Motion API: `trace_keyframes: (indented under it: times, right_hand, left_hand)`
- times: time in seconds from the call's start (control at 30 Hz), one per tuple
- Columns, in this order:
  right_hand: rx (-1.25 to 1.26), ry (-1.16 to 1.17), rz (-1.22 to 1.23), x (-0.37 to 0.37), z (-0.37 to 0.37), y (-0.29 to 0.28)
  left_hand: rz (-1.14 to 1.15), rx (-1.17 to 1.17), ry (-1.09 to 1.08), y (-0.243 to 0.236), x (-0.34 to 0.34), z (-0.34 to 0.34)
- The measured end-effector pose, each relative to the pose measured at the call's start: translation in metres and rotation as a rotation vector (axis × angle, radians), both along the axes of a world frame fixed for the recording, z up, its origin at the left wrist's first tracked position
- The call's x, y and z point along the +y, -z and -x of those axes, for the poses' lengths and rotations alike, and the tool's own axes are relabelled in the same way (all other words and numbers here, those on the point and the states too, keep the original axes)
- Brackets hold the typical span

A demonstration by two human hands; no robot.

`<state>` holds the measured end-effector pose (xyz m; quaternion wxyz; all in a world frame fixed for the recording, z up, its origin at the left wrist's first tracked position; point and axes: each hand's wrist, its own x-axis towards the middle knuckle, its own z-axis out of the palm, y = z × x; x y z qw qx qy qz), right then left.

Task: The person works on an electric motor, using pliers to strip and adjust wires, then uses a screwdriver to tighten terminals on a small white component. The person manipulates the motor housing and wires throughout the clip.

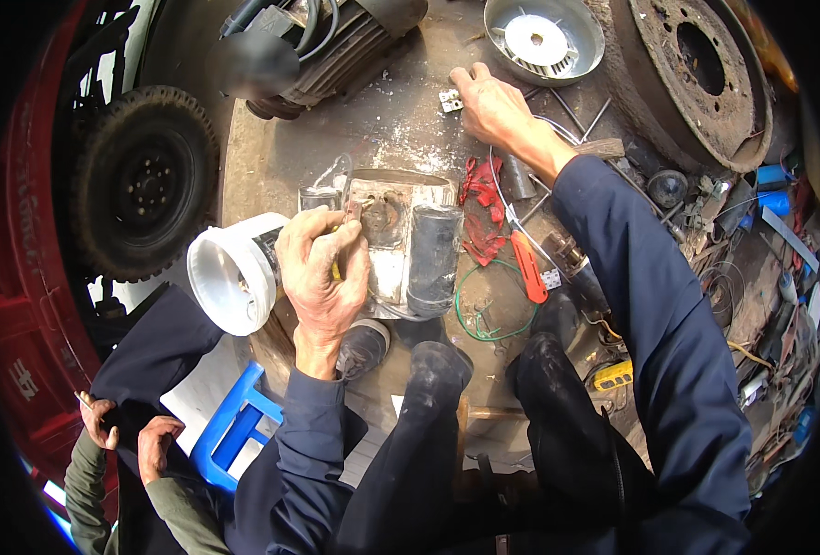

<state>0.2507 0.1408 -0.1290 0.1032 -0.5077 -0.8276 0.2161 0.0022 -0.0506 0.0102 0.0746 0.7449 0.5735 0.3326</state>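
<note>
Navy right sleeve lies nearest. Your left hand pinches a brownish piece. Right hand at white block: finger grip unclear.

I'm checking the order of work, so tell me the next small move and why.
Probably have the right hand secure the small pale block and lift it: the hand is stretched out right at the block, though a firm grip can't be confirmed. The left hand is at the metal housing, away from the block.
</note>
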Motion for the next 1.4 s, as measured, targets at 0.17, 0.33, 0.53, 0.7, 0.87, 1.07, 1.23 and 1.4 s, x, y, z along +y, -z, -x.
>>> trace_keyframes:
  times: [0.17,0.33,0.53,0.7,0.87,1.07,1.23,1.4]
  right_hand:
    - [0.111,-0.014,-0.122,-0.014,-0.014,-0.004]
    - [0.103,-0.236,0.298,-0.122,-0.085,-0.059]
    - [-0.599,-0.559,0.15,-0.246,-0.123,-0.047]
    - [-0.432,-0.541,0.042,-0.26,-0.128,-0.022]
    - [-0.487,-0.601,0.001,-0.259,-0.125,-0.009]
    - [-0.179,-0.477,0.135,-0.242,-0.13,-0.024]
    - [0.201,-0.109,0.381,-0.212,-0.113,-0.107]
    - [0.528,-0.29,0.259,-0.178,-0.062,-0.178]
  left_hand:
    - [0.146,-0.127,-0.115,0.008,-0.002,0.005]
    - [0.158,-0.173,-0.106,-0.001,-0.012,0.0]
    - [0.094,-0.191,-0.165,-0.012,-0.022,-0.012]
    - [0.072,-0.263,-0.256,-0.004,-0.028,-0.017]
    - [0.106,-0.544,-0.473,0.001,-0.054,-0.02]
    - [0.256,-0.899,-0.449,-0.007,-0.081,-0.055]
    - [0.958,-0.95,-0.143,-0.034,-0.081,-0.069]
    - [1.266,-1.168,0.074,-0.05,-0.069,-0.082]
